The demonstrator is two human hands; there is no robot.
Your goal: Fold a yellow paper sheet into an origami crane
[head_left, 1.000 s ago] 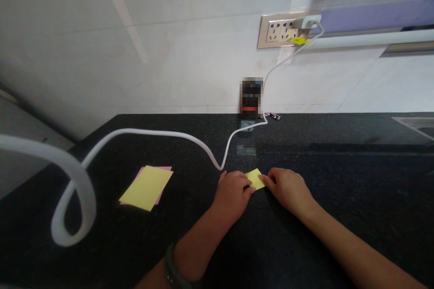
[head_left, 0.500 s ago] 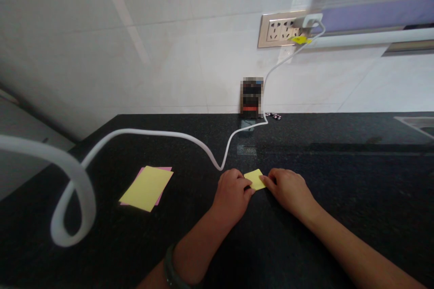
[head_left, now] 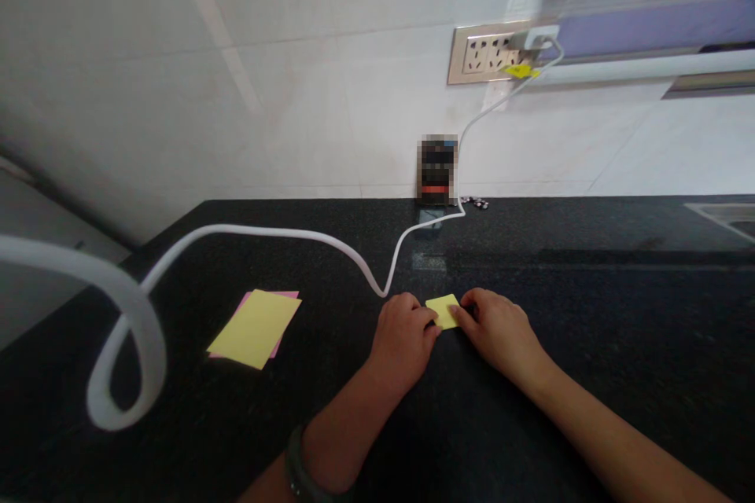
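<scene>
A small folded yellow paper (head_left: 443, 310) lies on the black countertop (head_left: 590, 330) between my two hands. My left hand (head_left: 404, 338) pinches its left edge with curled fingers. My right hand (head_left: 499, 330) presses and pinches its right edge, fingers closed on it. Both wrists rest low on the counter, and a dark band sits on my left forearm.
A yellow sheet on a pink sheet (head_left: 255, 325) lies to the left. A white cable (head_left: 283, 234) loops across the counter up to a charger in the wall socket (head_left: 495, 51). A dark small object (head_left: 437, 170) leans against the tiled wall.
My right hand has slid slightly left over the yellow paper, covering more of it. The left hand has barely shifted.
</scene>
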